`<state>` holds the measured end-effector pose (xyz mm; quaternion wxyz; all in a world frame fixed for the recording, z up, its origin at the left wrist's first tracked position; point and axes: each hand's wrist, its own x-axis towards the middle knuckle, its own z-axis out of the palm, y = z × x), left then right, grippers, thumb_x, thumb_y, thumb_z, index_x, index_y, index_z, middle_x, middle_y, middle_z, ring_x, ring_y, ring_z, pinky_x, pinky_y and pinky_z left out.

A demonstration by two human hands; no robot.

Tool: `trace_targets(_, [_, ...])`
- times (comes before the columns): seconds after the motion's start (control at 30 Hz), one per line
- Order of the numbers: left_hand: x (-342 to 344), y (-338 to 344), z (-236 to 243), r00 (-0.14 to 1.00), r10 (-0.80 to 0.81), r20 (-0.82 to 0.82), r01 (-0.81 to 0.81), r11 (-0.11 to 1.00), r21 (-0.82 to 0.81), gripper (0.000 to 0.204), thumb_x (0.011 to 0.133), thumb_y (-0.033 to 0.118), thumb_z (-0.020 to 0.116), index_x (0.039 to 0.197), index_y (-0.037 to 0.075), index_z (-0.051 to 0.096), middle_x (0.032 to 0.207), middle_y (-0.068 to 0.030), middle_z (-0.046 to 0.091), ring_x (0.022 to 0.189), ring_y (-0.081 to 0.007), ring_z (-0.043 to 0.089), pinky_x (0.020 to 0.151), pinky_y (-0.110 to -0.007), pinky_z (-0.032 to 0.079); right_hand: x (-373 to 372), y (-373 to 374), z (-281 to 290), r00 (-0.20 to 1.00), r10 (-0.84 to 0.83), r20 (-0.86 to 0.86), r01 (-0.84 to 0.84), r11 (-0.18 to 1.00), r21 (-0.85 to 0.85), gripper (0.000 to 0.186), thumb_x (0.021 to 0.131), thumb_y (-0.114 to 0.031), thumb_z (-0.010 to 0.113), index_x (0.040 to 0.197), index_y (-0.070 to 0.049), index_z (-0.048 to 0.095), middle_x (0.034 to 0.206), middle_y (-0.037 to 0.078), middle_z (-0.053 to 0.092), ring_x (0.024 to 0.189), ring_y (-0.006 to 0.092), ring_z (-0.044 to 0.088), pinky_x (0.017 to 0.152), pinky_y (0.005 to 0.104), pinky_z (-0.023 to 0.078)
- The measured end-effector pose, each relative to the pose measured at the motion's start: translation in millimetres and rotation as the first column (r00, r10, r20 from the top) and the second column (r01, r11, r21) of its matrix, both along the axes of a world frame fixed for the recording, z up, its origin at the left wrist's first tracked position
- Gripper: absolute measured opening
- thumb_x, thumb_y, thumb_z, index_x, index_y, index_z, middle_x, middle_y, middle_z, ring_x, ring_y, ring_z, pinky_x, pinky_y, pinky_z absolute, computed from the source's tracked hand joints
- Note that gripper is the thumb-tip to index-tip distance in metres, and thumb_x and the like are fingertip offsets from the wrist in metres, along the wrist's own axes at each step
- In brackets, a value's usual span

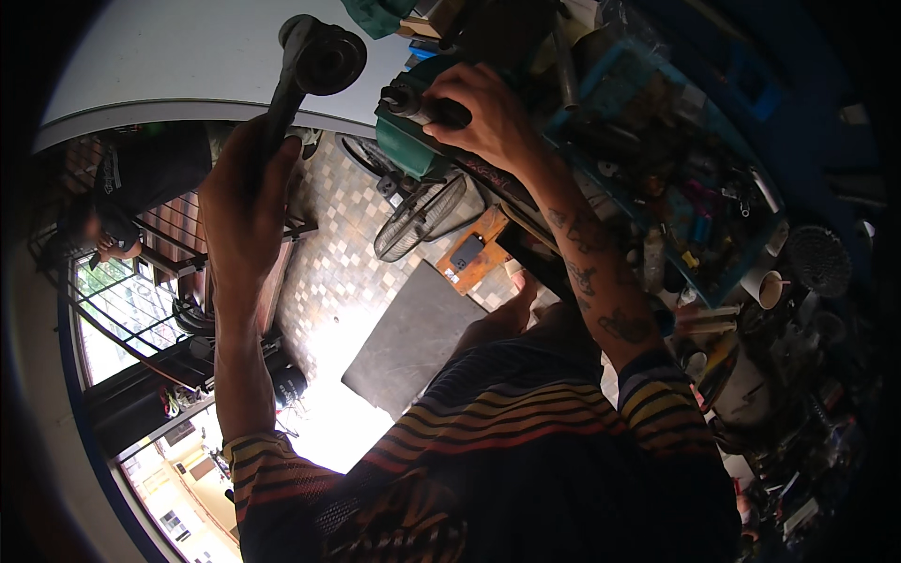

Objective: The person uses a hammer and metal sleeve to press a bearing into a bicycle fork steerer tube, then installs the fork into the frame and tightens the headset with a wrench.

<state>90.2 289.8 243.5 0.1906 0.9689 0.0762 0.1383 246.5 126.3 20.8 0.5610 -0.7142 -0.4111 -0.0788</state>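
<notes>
Hands apart, each full. Left hand (246, 202) grips dark round-headed tool (314, 64), long axis steep, head uppermost, leaning right; right hand (483, 117) clasps dark cylindrical part (410, 102), tip leftward, gap between.

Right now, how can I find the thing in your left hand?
Find the pale surface at top left. Just below, the left hand grips a dark bar. Its round head sets it apart from the stubby piece in the right hand.
</notes>
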Motion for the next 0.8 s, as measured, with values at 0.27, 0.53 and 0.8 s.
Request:
trace_targets(0.27, [-3.4, 0.4, 10.4, 0.947, 0.076, -0.313, -0.164, 0.949, -0.268, 0.035, 0.110, 0.033, 0.057, 0.121, 0.002, 0.068, 0.061, 0.0052, 0.049, 0.051, -0.0013, 0.039, 0.047, -0.024, 0.027, 0.2, -0.4, -1.9, 1.000, 0.022, 0.018, -0.022, 1.000, -0.014, 0.036, 0.077, -0.020, 0.089, 0.107, -0.009, 0.073, 0.114, 0.003, 0.065, 0.107, 0.0291, 0.060, 0.096, 0.0409, 0.051])
trace_targets(0.53, [0.8, -5.1, 4.3, 0.937, 0.079, -0.341, -0.136, 0.980, -0.146, 0.036, 0.109, 0.035, 0.059, 0.111, 0.000, 0.068, 0.062, 0.0006, 0.051, 0.057, -0.0048, 0.044, 0.052, -0.028, 0.034, 0.0, -0.3, -2.6, 1.000, 0.020, 0.012, -0.020, 1.000, -0.007, 0.034, 0.078, -0.022, 0.088, 0.105, -0.010, 0.073, 0.112, 0.003, 0.065, 0.106, 0.0273, 0.061, 0.099, 0.0413, 0.048])
trace_targets(0.8, [1.8, 0.3, -2.7, 0.987, -0.020, -0.159, 0.020, 1.000, -0.003, 0.036, 0.109, 0.035, 0.058, 0.108, 0.000, 0.067, 0.062, -0.0017, 0.051, 0.057, -0.0068, 0.045, 0.052, -0.030, 0.035, -0.1, 1.1, -5.4, 1.000, 0.020, 0.008, -0.020, 1.000, 0.013, 0.033, 0.077, -0.022, 0.088, 0.104, -0.010, 0.073, 0.111, 0.003, 0.065, 0.106, 0.0270, 0.062, 0.101, 0.0412, 0.048])
